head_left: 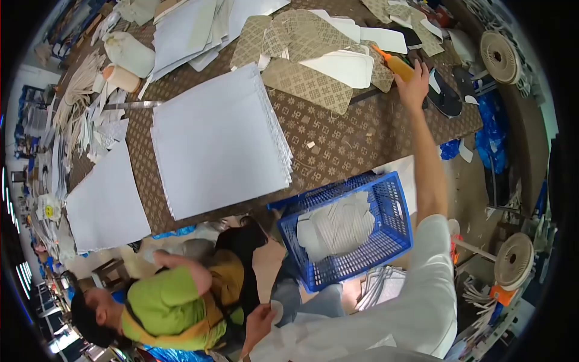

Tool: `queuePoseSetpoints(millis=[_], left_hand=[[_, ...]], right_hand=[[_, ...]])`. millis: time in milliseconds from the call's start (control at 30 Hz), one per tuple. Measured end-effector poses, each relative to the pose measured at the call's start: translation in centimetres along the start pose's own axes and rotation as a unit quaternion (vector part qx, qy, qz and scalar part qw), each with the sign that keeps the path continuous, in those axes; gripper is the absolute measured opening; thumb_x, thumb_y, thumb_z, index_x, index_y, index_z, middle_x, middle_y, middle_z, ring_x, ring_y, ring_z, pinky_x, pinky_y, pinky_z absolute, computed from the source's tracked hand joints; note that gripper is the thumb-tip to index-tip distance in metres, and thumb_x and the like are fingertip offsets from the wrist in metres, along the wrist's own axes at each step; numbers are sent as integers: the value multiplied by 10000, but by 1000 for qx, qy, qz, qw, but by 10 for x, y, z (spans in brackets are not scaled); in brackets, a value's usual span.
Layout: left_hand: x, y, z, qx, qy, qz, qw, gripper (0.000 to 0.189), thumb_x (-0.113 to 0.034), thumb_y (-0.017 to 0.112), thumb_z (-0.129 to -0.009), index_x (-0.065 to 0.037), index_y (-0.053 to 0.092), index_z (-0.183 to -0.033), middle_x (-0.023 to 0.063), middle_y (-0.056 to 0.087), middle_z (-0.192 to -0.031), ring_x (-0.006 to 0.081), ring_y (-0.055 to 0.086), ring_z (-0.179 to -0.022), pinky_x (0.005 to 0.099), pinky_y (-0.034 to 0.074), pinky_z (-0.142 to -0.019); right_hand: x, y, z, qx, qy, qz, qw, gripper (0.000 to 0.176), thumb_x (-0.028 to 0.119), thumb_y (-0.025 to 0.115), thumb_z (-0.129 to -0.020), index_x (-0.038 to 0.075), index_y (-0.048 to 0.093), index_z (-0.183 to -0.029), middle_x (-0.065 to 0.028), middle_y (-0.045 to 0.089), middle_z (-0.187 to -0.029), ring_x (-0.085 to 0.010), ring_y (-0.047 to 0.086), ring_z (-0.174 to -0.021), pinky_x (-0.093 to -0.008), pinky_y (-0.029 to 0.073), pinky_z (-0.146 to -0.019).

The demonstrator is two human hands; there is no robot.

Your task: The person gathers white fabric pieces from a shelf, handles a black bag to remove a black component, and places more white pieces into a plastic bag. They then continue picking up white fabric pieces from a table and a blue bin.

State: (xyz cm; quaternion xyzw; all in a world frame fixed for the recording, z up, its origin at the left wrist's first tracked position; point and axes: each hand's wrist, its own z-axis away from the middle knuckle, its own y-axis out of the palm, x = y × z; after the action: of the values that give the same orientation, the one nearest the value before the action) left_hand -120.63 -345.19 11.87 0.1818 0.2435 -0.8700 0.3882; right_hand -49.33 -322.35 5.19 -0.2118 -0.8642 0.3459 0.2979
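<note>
My right hand (414,87) reaches to the far right of the patterned table, its fingers around the back end of an orange tool (399,67) with a narrow tip. Its exact kind is not clear. Beside that hand lie dark shoe-sole-shaped pieces (445,95) and tan patterned cut pieces (329,90). Low in the view, near my lap, my left hand (259,323) pinches a small white rounded piece (276,312). A blue plastic basket (403,211) with grey-white cut pieces (335,224) stands between my body and the table.
A stack of large white sheets (220,142) covers the middle of the table (325,160). Offcuts (90,114) and a large whitish bottle (128,54) lie at the left. Someone in a green shirt (166,298) is close on my left. Two fans (514,260) stand at the right.
</note>
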Motion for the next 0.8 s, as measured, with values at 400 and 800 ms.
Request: queuePoseSetpoints(millis=[400,800], left_hand=[[22,21,-25,67,-1,-10,998,295,-190,673,-876,6,624,-1091,77,685,-932,116,642,-850,266,509,-750],[-74,39,21,-27,135,134,982,275,-143,659,-861,-39,630,-1114,56,653,-975,111,586,-895,288,468,-832]], right_hand=[[-102,72,-2,118,-13,-5,993,762,338,796,-688,-93,427,-1198,-271,508,-1148,-409,510,-1091,-435,431,-921],[-68,-162,130,117,287,-663,682,499,191,658,-879,63,431,-1304,-124,534,-1192,-284,576,-1042,-413,513,-878]])
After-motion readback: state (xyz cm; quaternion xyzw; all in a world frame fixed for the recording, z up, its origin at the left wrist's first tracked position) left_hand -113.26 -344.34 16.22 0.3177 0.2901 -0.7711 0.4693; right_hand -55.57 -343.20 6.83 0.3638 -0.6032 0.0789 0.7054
